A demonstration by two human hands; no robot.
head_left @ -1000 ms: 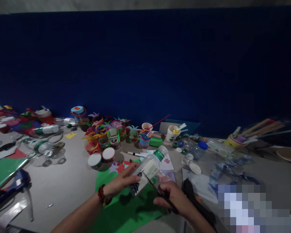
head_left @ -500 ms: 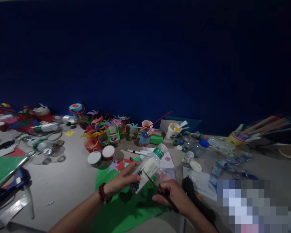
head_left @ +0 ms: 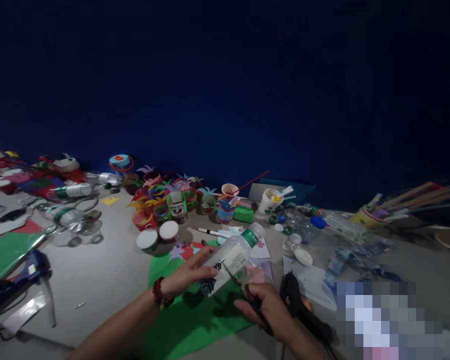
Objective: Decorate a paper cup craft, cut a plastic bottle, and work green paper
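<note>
The left hand (head_left: 189, 277) bends its fingers around the tilted bottle (head_left: 235, 256) over the green sheet (head_left: 195, 330), and the right hand (head_left: 273, 304) grips the scissors (head_left: 258, 311), which could slip on curved plastic toward the left hand.

Over by the dark blue wall (head_left: 225, 100) I see a crowd of bright paper-trimmed cups (head_left: 178, 206), with a blue-lidded pail (head_left: 120, 161) behind to their left. Two white-lidded tubs (head_left: 147, 240) sit side by side in front. Further right stand a green block (head_left: 243, 214), a white cup (head_left: 268, 202) holding pens, and a yellow cup (head_left: 362, 218) bristling with wooden sticks (head_left: 416, 200).
</note>
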